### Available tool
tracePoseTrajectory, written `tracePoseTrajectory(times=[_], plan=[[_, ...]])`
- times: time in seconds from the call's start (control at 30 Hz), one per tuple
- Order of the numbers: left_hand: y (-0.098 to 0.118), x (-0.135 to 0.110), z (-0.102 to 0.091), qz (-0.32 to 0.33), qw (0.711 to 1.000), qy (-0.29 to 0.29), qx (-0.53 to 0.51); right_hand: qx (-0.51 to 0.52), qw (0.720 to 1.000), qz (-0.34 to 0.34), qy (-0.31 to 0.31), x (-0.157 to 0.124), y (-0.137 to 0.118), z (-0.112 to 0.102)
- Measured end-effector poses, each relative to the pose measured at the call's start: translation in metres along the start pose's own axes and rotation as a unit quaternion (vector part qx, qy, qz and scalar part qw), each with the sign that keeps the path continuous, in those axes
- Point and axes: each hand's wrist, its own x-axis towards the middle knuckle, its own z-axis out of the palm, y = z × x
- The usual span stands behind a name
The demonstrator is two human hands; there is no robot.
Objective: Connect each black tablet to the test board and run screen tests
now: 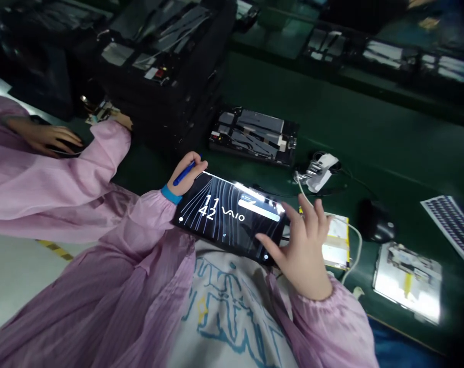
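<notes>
Tablet (232, 217), screen lit, sits at the tabletop's (370, 138) near edge: your left hand (189, 179), clenched on a blue pen (183, 174), props one end while your right hand (304, 250), fingers spread, steadies the other.

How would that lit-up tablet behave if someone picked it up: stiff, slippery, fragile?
Probably stiff: the tablet looks flat between the left hand, gripping a blue pen, and the right hand. Its glossy face mirrors lamps, so likely slippery and breakable if dropped. The white cable near its right end may be plugged in and could tug.
</notes>
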Motion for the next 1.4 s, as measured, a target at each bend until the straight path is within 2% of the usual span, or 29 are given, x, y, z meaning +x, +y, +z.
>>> tracePoseTrajectory(times=[0.13,0.2,0.27,0.33,0.5,0.9,1.2,1.4], plan=[[-0.001,-0.001,0.002,0.002,1.0,0.002,-0.017,0.062,0.98,-0.153,-0.114,-0.001,-0.019,0.003],[-0.001,-0.002,0.003,-0.004,1.0,0.0,-0.03,0.036,0.982,-0.133,-0.127,-0.001,-0.026,0.008],[0.0,-0.004,0.004,-0.009,0.999,-0.003,-0.044,-0.002,0.995,-0.058,-0.083,0.002,-0.027,0.013],[0.001,-0.005,0.004,-0.011,0.999,-0.007,-0.052,-0.006,0.999,-0.023,-0.045,0.004,-0.026,0.015],[0.003,-0.006,0.003,-0.014,0.999,-0.006,-0.043,0.021,0.988,-0.114,-0.104,0.002,-0.035,0.018],[0.0,-0.004,0.004,-0.006,0.999,-0.003,-0.045,0.04,0.967,-0.199,-0.153,0.011,-0.059,0.024],[0.003,-0.007,0.003,-0.012,0.998,-0.005,-0.065,0.06,0.963,-0.203,-0.168,0.015,-0.057,0.025],[0.001,-0.007,0.003,0.002,0.998,0.006,-0.056,0.067,0.978,-0.146,-0.132,0.059,-0.039,0.02]])
